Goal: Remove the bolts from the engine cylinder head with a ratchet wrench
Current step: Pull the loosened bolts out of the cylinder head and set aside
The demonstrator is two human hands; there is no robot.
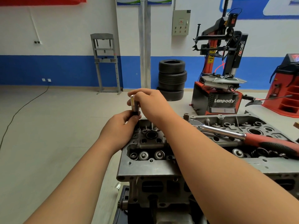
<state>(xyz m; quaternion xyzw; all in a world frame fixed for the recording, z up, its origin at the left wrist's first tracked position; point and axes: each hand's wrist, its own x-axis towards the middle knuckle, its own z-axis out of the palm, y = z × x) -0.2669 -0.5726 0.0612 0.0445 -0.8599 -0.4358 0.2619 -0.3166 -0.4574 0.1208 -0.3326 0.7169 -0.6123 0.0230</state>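
Observation:
The grey engine cylinder head [150,168] fills the lower right of the head view, its valve springs and bolt holes exposed. Above its far left corner my right hand [150,102] grips the top of a shiny metal socket [134,103] that stands upright. My left hand [123,125] pinches the dark bolt [135,113] at the socket's lower end. A ratchet wrench [226,132] with a red and black handle lies across the top of the head to the right, untouched by either hand.
A red and black tyre changer [221,101] stands behind the head. A stack of black tyres [172,80] sits by a grey pillar [144,46]. A grey press frame [105,62] stands against the blue and white wall. A red machine [286,88] is at far right.

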